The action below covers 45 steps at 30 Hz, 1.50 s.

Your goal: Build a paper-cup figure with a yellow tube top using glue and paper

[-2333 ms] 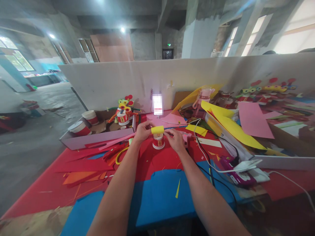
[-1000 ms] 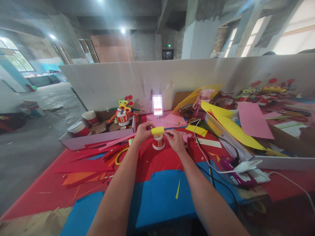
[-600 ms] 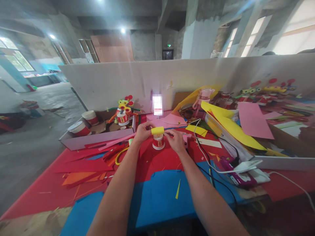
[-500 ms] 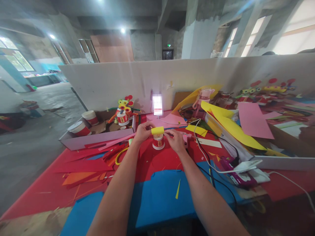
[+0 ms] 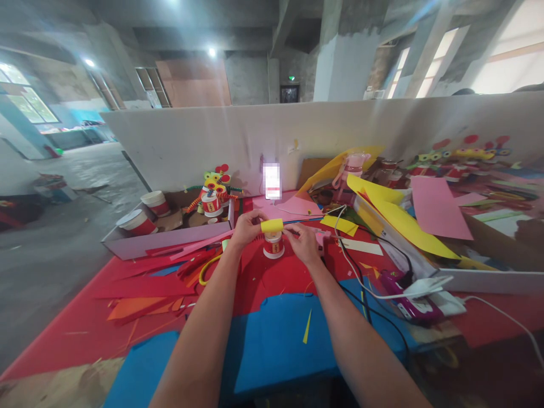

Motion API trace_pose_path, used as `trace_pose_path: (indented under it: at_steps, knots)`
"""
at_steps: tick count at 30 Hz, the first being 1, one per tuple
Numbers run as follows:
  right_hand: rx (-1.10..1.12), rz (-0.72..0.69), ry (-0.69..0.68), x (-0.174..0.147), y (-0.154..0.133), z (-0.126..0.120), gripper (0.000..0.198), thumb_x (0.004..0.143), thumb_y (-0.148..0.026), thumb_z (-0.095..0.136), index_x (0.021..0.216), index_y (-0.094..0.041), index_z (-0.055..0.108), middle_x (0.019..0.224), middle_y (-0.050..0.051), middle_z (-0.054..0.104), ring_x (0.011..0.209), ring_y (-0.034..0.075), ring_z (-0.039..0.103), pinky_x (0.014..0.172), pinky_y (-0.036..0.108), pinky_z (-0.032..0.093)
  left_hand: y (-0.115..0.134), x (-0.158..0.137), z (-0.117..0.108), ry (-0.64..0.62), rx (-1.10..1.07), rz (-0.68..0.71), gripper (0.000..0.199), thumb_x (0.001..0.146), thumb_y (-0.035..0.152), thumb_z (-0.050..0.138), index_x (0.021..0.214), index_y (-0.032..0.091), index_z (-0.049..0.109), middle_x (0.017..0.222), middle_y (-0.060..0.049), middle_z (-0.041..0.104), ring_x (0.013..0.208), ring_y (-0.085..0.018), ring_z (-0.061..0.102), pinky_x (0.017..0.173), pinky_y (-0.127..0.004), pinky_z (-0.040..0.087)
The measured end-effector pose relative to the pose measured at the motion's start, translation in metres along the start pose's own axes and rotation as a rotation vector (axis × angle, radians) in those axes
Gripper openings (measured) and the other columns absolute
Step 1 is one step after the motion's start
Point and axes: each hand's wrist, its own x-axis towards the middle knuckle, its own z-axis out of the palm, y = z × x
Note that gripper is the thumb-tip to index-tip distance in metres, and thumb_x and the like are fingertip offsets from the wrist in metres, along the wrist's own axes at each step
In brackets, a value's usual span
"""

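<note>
A small yellow paper roll [image 5: 272, 225] is held level between my two hands. My left hand [image 5: 250, 228] grips its left end, fingers closed. At the right end, the thumb and fingers of my right hand [image 5: 304, 242] are pinched together on the paper's edge. Just below and behind the roll stands a red and white paper cup [image 5: 273, 247], its top partly covered by the roll. A pink glue gun [image 5: 323, 240] lies right beside my right hand, partly hidden by it.
Left, a box [image 5: 170, 241] holds paper cups and a finished paper-cup figure [image 5: 212, 198]. A lit phone [image 5: 272, 181] stands at the back. Right are yellow sheets [image 5: 399, 218], a purple power strip [image 5: 410, 297] and loose cables. Blue sheets [image 5: 280, 345] lie in front.
</note>
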Motion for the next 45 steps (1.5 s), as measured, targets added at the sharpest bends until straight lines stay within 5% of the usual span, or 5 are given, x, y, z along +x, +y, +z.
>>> trace_pose_path:
  at_steps: [45]
  knots:
    - [-0.009, -0.005, -0.015, 0.0006, -0.0019, -0.0015, 0.017, 0.086, -0.026, 0.056, 0.084, -0.021, 0.072, 0.086, 0.007, 0.074, 0.083, 0.022, 0.067, 0.078, 0.034, 0.052, -0.0009, 0.0000, -0.0003, -0.016, -0.012, 0.013, 0.010, 0.061, 0.014, 0.063, 0.070, 0.016, 0.065, 0.058, 0.004, 0.057, 0.051, -0.007, 0.044, 0.049, -0.020, 0.032]
